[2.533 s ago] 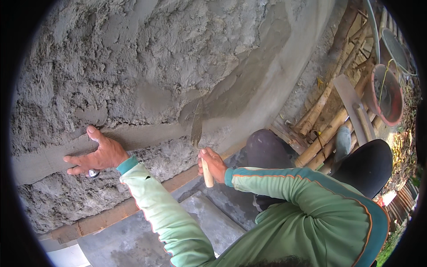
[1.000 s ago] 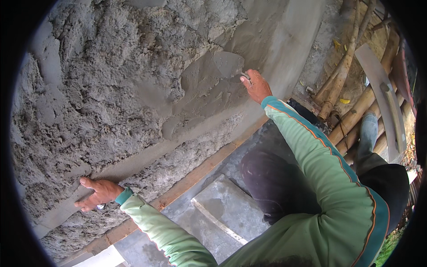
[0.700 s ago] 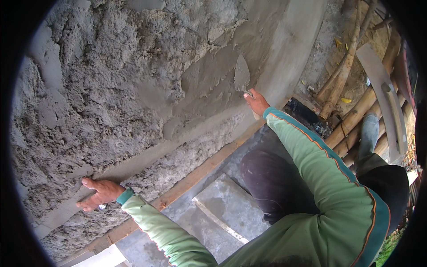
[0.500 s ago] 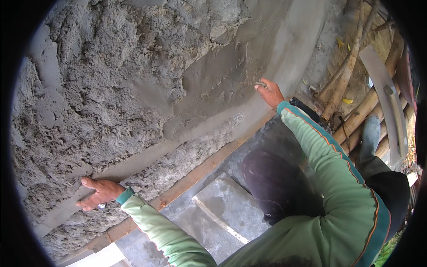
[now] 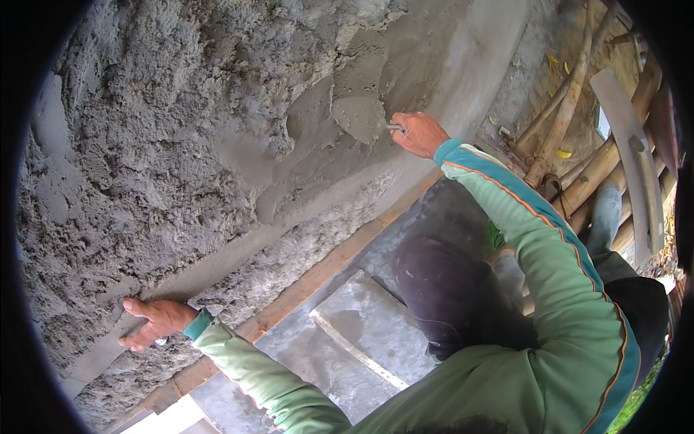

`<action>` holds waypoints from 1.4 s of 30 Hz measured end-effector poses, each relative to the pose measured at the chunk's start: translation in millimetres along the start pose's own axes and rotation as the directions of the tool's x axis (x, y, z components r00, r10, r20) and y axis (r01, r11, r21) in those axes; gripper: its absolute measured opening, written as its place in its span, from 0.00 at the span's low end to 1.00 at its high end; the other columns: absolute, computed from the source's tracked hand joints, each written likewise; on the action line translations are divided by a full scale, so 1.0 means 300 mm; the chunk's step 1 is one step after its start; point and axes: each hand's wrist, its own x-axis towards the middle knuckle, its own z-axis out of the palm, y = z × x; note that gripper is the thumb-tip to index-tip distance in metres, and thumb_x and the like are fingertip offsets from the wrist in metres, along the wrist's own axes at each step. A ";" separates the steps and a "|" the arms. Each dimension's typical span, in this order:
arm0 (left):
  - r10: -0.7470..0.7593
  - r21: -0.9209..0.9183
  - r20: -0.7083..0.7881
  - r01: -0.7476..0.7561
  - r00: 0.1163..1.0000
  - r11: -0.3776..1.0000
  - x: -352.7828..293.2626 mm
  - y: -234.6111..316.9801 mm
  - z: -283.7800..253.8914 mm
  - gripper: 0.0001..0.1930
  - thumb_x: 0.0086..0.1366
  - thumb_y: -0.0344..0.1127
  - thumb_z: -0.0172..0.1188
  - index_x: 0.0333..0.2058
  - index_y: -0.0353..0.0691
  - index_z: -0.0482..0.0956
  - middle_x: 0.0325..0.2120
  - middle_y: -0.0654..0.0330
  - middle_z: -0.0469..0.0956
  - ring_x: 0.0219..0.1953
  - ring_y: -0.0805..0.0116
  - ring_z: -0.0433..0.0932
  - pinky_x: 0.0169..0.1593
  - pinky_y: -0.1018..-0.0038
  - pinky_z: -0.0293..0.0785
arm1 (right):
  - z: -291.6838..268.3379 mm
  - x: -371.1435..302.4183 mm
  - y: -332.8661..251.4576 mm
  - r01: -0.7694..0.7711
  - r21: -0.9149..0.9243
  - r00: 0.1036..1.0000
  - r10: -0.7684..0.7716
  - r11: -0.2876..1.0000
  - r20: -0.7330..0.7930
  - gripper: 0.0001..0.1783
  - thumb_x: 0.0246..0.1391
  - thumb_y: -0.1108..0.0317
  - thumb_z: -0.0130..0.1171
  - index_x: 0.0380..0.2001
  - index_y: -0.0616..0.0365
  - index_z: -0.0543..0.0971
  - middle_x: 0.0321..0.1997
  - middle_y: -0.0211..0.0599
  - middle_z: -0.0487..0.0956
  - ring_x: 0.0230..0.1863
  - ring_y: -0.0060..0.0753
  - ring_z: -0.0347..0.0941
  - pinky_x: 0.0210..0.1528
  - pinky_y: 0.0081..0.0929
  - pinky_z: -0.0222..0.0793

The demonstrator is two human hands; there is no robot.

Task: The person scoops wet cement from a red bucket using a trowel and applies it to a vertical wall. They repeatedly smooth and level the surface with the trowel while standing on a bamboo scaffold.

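My right hand [image 5: 419,134] is closed around the thin handle of a trowel [image 5: 359,119]. Its mortar-coloured blade lies against or just over the wet mortar [image 5: 318,163] on the wall; contact is hard to tell. Lower left, my left hand [image 5: 160,322] is open, thumb apart from the fingers, against the wall at a smooth grey mortar band [image 5: 217,271]. Nothing shows in its grasp, though the palm is hidden. Around both hands the wall [image 5: 166,145] has rough, lumpy mortar, with a smoother finished strip [image 5: 484,65] at upper right.
A wooden board [image 5: 289,307] runs along the wall's lower edge. Below it lies a grey slab [image 5: 361,325] with a pale strip. My dark-clothed knee [image 5: 448,289] is close to the wall. Bamboo poles [image 5: 564,123] and a long flat board with a handle [image 5: 632,159] are at right.
My right hand has moved left along the wall with the trowel, and its blade now shows broadside. My left hand has barely shifted.
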 end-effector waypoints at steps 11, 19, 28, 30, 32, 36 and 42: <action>0.038 0.054 -0.014 -0.037 0.999 0.998 0.023 -0.050 0.017 0.58 0.62 0.69 0.63 0.72 0.28 0.45 0.70 0.29 0.39 0.74 0.39 0.43 0.72 0.50 0.48 | 0.283 -0.061 0.002 -0.010 -0.009 1.000 0.010 1.000 0.010 0.16 0.61 0.58 0.56 0.44 0.58 0.77 0.45 0.48 0.80 0.47 0.55 0.79 0.51 0.49 0.73; 0.025 0.041 0.002 -0.025 1.000 0.999 0.024 -0.039 0.016 0.60 0.61 0.71 0.62 0.72 0.29 0.44 0.70 0.28 0.37 0.74 0.37 0.40 0.72 0.48 0.49 | 0.206 -0.145 0.106 0.057 0.111 0.998 -0.056 0.992 -0.010 0.15 0.62 0.58 0.55 0.40 0.61 0.74 0.45 0.53 0.79 0.47 0.62 0.76 0.50 0.52 0.71; 0.061 0.058 0.033 -0.063 0.998 0.996 0.028 -0.059 0.003 0.60 0.63 0.72 0.59 0.70 0.23 0.43 0.69 0.23 0.35 0.74 0.32 0.36 0.70 0.43 0.48 | 0.285 -0.164 -0.261 -0.052 0.435 0.982 0.125 0.899 -0.139 0.19 0.70 0.55 0.47 0.44 0.63 0.70 0.49 0.61 0.76 0.49 0.68 0.72 0.50 0.56 0.66; 0.086 0.094 0.042 -0.090 0.995 0.992 0.033 -0.072 -0.005 0.60 0.63 0.71 0.59 0.71 0.23 0.43 0.69 0.23 0.34 0.74 0.32 0.36 0.70 0.43 0.48 | 0.328 -0.155 -0.267 -0.240 0.471 0.926 0.346 0.849 -0.152 0.19 0.71 0.54 0.46 0.43 0.63 0.70 0.49 0.61 0.77 0.49 0.68 0.73 0.49 0.56 0.66; 0.045 0.054 0.005 -0.046 0.999 0.998 0.020 -0.053 -0.016 0.59 0.62 0.70 0.61 0.72 0.27 0.44 0.70 0.27 0.36 0.75 0.36 0.37 0.72 0.47 0.45 | 0.338 -0.142 -0.219 -0.336 0.565 0.883 0.461 0.754 -0.091 0.19 0.71 0.54 0.46 0.43 0.62 0.70 0.48 0.62 0.77 0.48 0.70 0.72 0.50 0.55 0.67; 0.021 -0.071 -0.006 -0.021 1.000 0.997 0.007 0.011 0.025 0.59 0.62 0.69 0.63 0.72 0.30 0.44 0.71 0.29 0.37 0.76 0.38 0.36 0.73 0.48 0.44 | 0.493 -0.082 -0.036 -0.334 0.806 0.828 0.560 0.489 0.003 0.17 0.70 0.54 0.48 0.39 0.59 0.70 0.36 0.55 0.78 0.36 0.62 0.75 0.41 0.52 0.71; -0.006 -0.039 -0.002 0.006 1.000 0.999 0.006 -0.018 0.008 0.59 0.61 0.69 0.63 0.72 0.31 0.44 0.71 0.29 0.36 0.75 0.39 0.38 0.72 0.49 0.46 | 0.520 -0.182 -0.132 -0.436 0.885 0.820 0.331 -0.164 0.466 0.12 0.63 0.58 0.50 0.29 0.53 0.69 0.22 0.30 0.66 0.20 0.29 0.65 0.25 0.37 0.68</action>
